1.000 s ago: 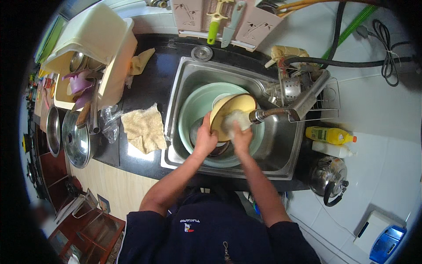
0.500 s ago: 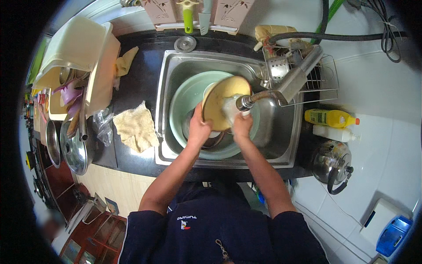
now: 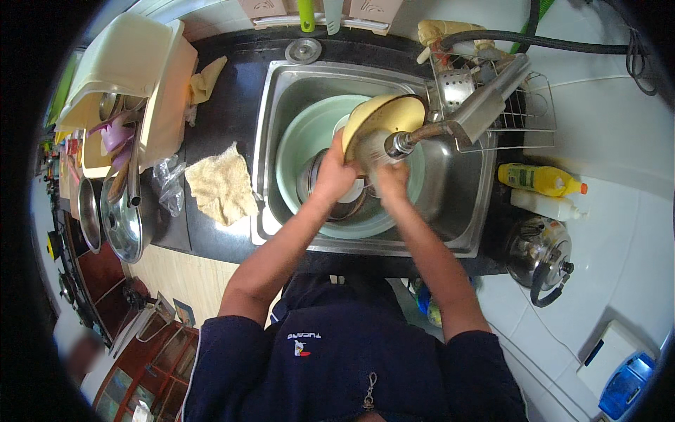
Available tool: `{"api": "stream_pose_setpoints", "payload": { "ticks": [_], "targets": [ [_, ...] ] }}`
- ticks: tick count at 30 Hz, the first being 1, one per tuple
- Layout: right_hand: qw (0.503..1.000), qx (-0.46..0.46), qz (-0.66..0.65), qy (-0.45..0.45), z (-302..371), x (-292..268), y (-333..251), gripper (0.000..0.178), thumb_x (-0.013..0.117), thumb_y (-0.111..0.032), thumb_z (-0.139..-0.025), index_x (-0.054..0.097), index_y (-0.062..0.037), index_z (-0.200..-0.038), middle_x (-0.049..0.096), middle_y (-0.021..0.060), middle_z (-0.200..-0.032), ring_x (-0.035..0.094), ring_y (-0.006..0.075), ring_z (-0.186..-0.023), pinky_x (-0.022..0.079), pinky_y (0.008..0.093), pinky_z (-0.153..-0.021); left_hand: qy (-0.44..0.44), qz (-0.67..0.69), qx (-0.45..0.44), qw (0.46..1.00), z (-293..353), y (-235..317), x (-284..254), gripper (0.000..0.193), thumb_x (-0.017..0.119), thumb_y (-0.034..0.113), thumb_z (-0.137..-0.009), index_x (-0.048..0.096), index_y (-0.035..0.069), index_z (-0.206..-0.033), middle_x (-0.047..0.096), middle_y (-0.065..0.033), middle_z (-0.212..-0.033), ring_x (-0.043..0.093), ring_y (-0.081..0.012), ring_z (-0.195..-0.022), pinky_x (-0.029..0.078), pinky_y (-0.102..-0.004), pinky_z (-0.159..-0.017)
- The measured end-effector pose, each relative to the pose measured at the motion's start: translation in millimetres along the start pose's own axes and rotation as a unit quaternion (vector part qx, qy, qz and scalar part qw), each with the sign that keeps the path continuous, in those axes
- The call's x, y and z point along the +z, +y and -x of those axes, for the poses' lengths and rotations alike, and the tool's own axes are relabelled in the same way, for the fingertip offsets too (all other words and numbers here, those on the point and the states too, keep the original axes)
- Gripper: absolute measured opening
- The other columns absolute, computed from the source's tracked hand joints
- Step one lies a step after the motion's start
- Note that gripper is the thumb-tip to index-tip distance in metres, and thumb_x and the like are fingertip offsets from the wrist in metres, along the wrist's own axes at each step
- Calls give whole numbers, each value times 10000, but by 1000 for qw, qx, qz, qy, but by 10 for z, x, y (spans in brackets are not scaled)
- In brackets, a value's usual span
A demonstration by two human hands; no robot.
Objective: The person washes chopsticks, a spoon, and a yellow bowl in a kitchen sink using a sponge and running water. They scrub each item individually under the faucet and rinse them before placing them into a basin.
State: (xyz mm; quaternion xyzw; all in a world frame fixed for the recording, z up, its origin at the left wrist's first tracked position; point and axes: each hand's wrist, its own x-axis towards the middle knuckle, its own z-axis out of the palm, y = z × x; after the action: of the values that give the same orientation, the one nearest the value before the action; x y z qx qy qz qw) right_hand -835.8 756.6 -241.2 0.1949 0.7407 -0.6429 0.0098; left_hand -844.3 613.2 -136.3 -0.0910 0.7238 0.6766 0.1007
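My left hand [image 3: 336, 174] grips the rim of a yellow enamel bowl [image 3: 364, 118] with a dark edge. The bowl is tilted over a pale green basin [image 3: 294, 153] that stands in the steel sink. Close by the bowl's lower right side is my right hand [image 3: 391, 177], under the faucet head [image 3: 398, 145]. Motion blur and the faucet hide its fingers, so what they hold is unclear. A whitish blur that may be water or suds covers part of the bowl. Inside the basin lie a metal pot [image 3: 307, 177] and other dishes, partly covered by my hands.
The sink rim [image 3: 261, 141] borders a dark counter with a beige cloth [image 3: 222, 186] on the left. Farther left stand a cream dish box [image 3: 169, 105] and a glass lid [image 3: 124, 221]. On the right are a wire rack [image 3: 541, 105], a yellow bottle [image 3: 538, 179] and a kettle [image 3: 536, 247].
The yellow bowl has tilted more steeply and shifted up and to the right relative to the basin, with my left hand on it. My right hand has moved slightly. The whole view has shifted a little.
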Motion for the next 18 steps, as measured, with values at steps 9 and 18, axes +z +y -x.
{"api": "stream_pose_setpoints", "payload": {
  "ticks": [9,18],
  "targets": [
    [989,137,-35,46,366,212,-389,218,611,-182,-775,613,19,-858,630,101,-722,599,199,-683,469,367,-622,63,-44,24,997,159,-226,55,632,521,-8,-708,308,64,-1299,542,-229,-1078,532,-361,-1038,409,-356,-886],
    [986,122,-106,28,445,232,-400,353,607,-112,-785,538,21,-1105,612,111,-999,560,194,-919,427,333,-822,134,-24,38,990,287,-96,146,606,494,-26,-703,333,77,-1278,548,-255,-1067,524,-385,-1045,415,-392,-879]
  ]
}}
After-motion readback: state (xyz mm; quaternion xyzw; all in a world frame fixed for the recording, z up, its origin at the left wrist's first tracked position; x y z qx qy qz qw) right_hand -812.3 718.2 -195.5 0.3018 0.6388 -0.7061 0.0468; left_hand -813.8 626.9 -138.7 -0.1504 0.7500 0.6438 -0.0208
